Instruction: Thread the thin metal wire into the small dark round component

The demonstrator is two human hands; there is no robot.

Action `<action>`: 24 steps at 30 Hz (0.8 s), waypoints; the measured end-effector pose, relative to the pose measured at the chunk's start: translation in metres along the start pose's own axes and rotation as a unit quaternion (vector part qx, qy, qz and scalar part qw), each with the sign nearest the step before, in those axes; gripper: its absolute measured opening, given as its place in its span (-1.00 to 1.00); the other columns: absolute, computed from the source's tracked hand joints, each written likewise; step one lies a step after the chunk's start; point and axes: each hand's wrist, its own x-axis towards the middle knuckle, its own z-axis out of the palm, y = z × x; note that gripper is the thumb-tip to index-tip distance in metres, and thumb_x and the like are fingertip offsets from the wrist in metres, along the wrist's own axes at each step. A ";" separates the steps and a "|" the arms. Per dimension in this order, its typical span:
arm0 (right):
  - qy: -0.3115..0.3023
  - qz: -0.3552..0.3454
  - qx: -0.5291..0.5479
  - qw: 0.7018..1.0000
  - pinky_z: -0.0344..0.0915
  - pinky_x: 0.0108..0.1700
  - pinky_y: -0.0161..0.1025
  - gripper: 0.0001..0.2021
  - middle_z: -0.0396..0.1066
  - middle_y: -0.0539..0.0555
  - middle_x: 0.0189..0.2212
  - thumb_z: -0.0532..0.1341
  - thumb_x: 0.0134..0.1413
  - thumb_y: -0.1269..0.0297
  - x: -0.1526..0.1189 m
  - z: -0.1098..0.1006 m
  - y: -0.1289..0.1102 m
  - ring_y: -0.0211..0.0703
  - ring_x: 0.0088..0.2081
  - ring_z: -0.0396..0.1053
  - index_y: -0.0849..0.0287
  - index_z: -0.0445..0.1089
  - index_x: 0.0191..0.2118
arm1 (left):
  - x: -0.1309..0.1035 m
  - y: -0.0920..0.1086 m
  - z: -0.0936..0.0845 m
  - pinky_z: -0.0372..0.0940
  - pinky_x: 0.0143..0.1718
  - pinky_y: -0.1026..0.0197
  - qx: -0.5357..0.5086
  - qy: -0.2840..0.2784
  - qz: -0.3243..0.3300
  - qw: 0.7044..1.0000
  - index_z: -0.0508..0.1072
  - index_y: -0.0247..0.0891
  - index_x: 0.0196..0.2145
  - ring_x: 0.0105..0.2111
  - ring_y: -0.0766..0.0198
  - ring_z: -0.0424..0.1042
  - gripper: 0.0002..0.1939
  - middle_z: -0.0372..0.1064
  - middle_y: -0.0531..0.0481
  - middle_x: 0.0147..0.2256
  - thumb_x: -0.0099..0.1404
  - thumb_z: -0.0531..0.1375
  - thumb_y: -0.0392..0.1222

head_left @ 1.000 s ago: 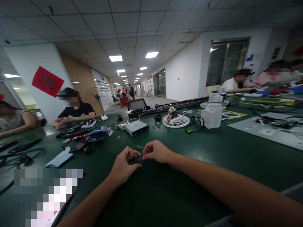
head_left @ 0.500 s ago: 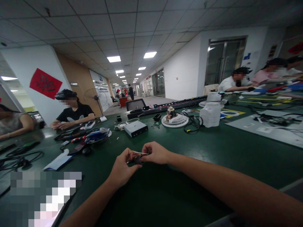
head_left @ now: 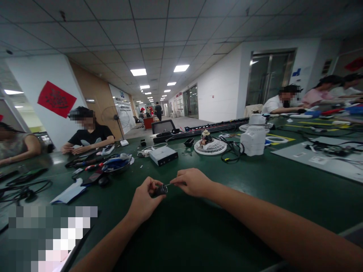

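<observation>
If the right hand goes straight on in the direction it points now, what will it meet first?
Probably the dark cylinder held by the left hand. The thin rod in the right hand points toward its rim, though depth is unclear.

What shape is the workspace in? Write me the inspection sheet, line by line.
Surface: green tabletop, dull sheen, no spill seen.
Things in work: dark cylindrical part and thin metal rod, rod tip at the part's end; contact unclear.
Clutter: silver drive box, white fan grille, white housing, dark mouse, pale blue cloth.
Hands: left hand grips the part; right hand pinches the rod.
Cables: black loops at far left, more between grille and housing.
Surroundings: seated people on both sides; standing fan behind, left.
</observation>
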 end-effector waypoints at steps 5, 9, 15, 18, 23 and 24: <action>-0.043 -0.010 0.008 0.999 0.20 -0.27 -0.27 -0.72 0.50 0.05 -0.29 0.17 0.13 0.33 0.000 -0.002 0.000 -0.15 -0.30 0.39 0.03 0.54 -0.08 | 0.000 -0.001 0.001 0.40 -0.11 0.02 -0.012 -0.006 0.002 1.000 0.21 -0.19 -0.42 -0.18 0.12 0.51 -0.69 0.52 -0.05 -0.20 0.02 0.32 -0.34; -0.016 0.021 0.026 0.999 0.21 -0.24 -0.25 -0.73 0.51 0.06 -0.29 0.18 0.12 0.34 0.000 0.000 0.001 -0.12 -0.27 0.40 0.05 0.55 -0.11 | -0.001 0.001 -0.001 0.39 -0.13 0.01 0.005 -0.026 0.006 1.000 0.21 -0.19 -0.43 -0.17 0.11 0.51 -0.72 0.52 -0.07 -0.19 0.04 0.30 -0.35; -0.017 0.055 0.074 0.996 0.22 -0.25 -0.27 -0.77 0.53 0.05 -0.29 0.22 0.09 0.32 0.002 0.002 -0.003 -0.14 -0.27 0.41 0.06 0.58 -0.16 | -0.001 0.004 -0.001 0.38 -0.13 0.01 0.002 -0.029 0.009 1.000 0.20 -0.19 -0.43 -0.13 0.09 0.49 -0.71 0.51 -0.07 -0.19 0.03 0.29 -0.35; -0.015 0.079 0.081 0.993 0.23 -0.26 -0.26 -0.77 0.55 0.05 -0.29 0.21 0.08 0.33 0.003 0.002 -0.004 -0.13 -0.28 0.42 0.06 0.58 -0.17 | -0.001 0.004 -0.002 0.39 -0.14 0.02 -0.004 -0.025 0.004 1.000 0.19 -0.19 -0.44 -0.12 0.08 0.49 -0.70 0.51 -0.07 -0.19 0.03 0.30 -0.35; -0.021 0.091 0.102 0.990 0.25 -0.26 -0.25 -0.77 0.56 0.04 -0.28 0.21 0.07 0.32 0.003 0.002 -0.003 -0.12 -0.28 0.44 0.05 0.59 -0.19 | -0.001 0.000 -0.001 0.39 -0.15 0.02 0.003 -0.031 0.013 0.999 0.23 -0.19 -0.42 -0.12 0.07 0.49 -0.71 0.51 -0.06 -0.18 0.03 0.31 -0.32; -0.018 0.095 0.098 0.990 0.25 -0.26 -0.25 -0.77 0.56 0.04 -0.28 0.21 0.06 0.33 0.002 0.002 -0.003 -0.12 -0.28 0.44 0.06 0.59 -0.19 | -0.001 -0.001 -0.001 0.39 -0.16 0.02 0.003 -0.029 0.014 0.999 0.23 -0.19 -0.42 -0.12 0.07 0.49 -0.72 0.51 -0.06 -0.17 0.03 0.31 -0.32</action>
